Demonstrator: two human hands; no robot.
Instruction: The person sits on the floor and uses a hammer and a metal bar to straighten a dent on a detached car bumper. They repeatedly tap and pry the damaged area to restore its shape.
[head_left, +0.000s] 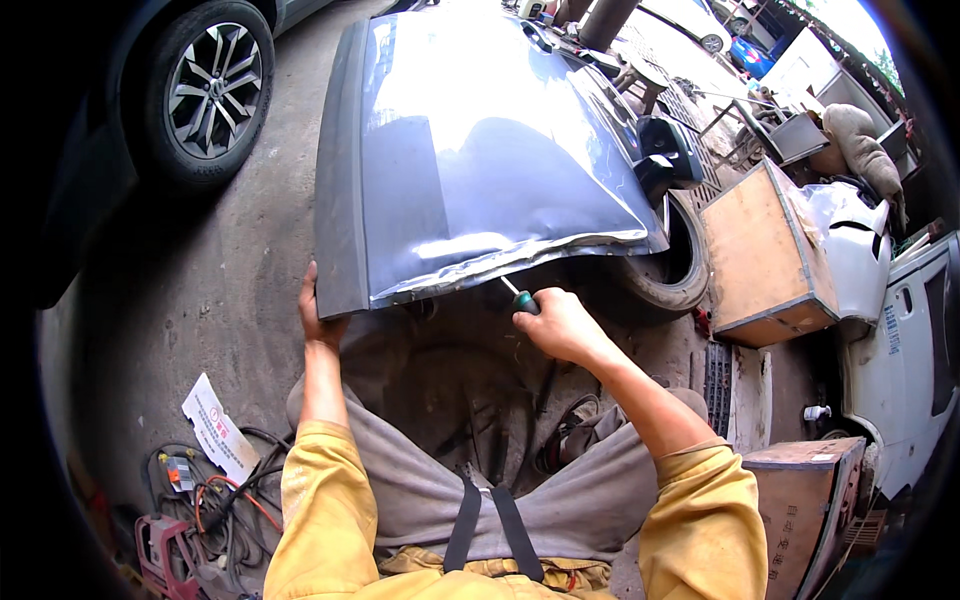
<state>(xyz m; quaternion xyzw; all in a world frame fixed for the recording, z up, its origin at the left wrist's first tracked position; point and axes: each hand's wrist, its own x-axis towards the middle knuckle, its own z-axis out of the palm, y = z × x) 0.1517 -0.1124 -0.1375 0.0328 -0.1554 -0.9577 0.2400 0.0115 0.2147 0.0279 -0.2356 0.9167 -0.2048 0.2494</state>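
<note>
Nearest to me I see my two yellow sleeves (330,500) coming up from the lower edge, and grey trousers between them. On the floor (180,320) at my left lie a bundle of cables (225,490), a red tool (165,555) and a white card (218,428). At my right stands a wooden box (805,490).

My left hand (318,315) is closed on the lower left corner of the car door (470,150), with the fingers hidden under the dark edge strip, so it grips the door there. My right hand (560,325) is clenched around the green handle of a screwdriver (518,297). The metal shaft of the screwdriver points up and to the left, and its tip touches the bent lower edge of the door, near the middle of that edge.

The door is grey-blue and shiny. It lies tilted in front of me, with its lower edge close to my knees and its far end away from me. Its right part rests on an old tyre (680,265), and a black mirror (665,150) sits at its right side.

Beyond the tyre, to the right, there is a second wooden box (765,250) and white car body parts (900,340). Far at the left I see the wheel (210,90) of a dark parked car.
</note>
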